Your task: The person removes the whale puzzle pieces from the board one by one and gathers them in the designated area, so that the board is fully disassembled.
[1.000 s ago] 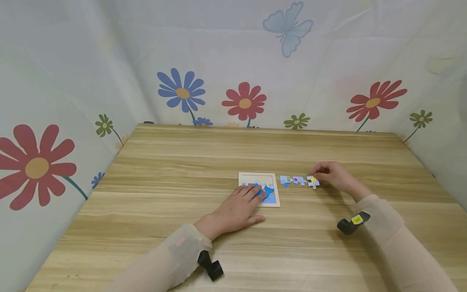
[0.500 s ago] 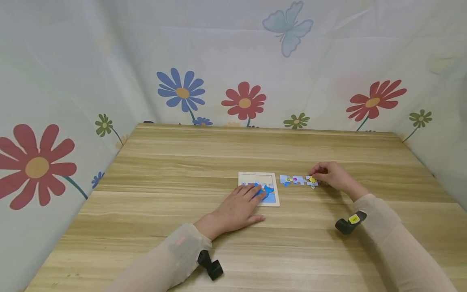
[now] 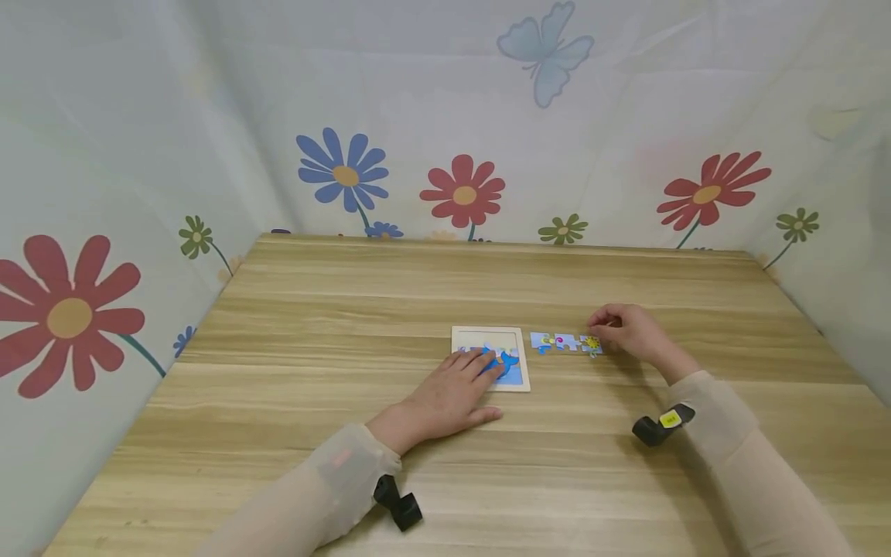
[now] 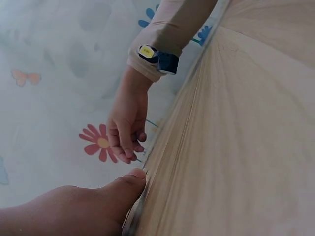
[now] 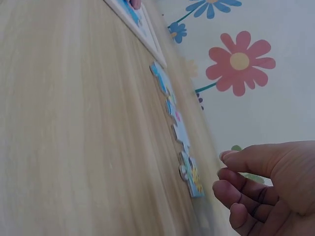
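Observation:
My left hand [image 3: 445, 394] lies with spread fingers on a blue jigsaw picture inside a square wooden frame [image 3: 525, 360], covering part of it. The frame's upper part shows pale bare backing. Three jigsaw pieces form a row to the right of the frame. The row runs from a left piece [image 3: 540, 340] through a middle piece [image 3: 567, 342] to a piece with a yellow sun [image 3: 592, 343]. Just beyond the sun piece hovers my right hand [image 3: 636, 333]. In the right wrist view its loosely bent fingers hold nothing, and the sun piece [image 5: 191, 174] lies flat beside them.
The wood-grain table [image 3: 313, 309] extends around the frame and pieces. A white curtain [image 3: 390, 77] with printed flowers stands behind the table and along its sides. Each sleeve carries a black wrist camera, the left one [image 3: 399, 503] close over the table.
The sun piece has slid left against the middle piece, pushed by my right hand. My right fingers have since come off it. My left hand stays on the frame.

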Demonstrator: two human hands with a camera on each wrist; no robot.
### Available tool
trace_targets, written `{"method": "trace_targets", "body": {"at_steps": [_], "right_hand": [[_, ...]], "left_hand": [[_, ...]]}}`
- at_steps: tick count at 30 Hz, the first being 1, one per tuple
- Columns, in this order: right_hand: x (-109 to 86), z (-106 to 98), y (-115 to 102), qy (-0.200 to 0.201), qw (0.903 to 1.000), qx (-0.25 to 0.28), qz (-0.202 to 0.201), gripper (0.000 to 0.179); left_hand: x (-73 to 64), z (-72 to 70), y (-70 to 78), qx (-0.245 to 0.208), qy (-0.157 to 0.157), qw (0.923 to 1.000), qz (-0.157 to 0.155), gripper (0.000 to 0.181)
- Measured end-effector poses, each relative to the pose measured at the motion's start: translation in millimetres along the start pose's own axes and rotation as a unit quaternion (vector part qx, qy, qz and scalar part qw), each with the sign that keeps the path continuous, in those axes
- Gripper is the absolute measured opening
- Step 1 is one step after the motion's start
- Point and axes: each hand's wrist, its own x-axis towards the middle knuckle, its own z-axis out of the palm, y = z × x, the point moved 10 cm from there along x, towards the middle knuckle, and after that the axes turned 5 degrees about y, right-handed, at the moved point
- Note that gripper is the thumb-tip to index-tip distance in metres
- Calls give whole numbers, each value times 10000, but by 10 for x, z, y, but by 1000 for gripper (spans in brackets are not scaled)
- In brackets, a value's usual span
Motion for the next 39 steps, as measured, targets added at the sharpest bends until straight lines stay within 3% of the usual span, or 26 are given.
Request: {"method": "trace_targets", "body": {"at_steps": [17,29,39], "right_hand": [[3,61,-445,278,9983,-62,-506,16],[-5,210,-632,137,9979,180,-606,20],[3,400,-806,17,9958,346,-845,24]], "left_hand": [[7,-30,5,-97,-89,9999,-64,66],[-63,-85,39,157,8,9999,25,63],[-98,-86,48,118,1,9999,5,63]]}}
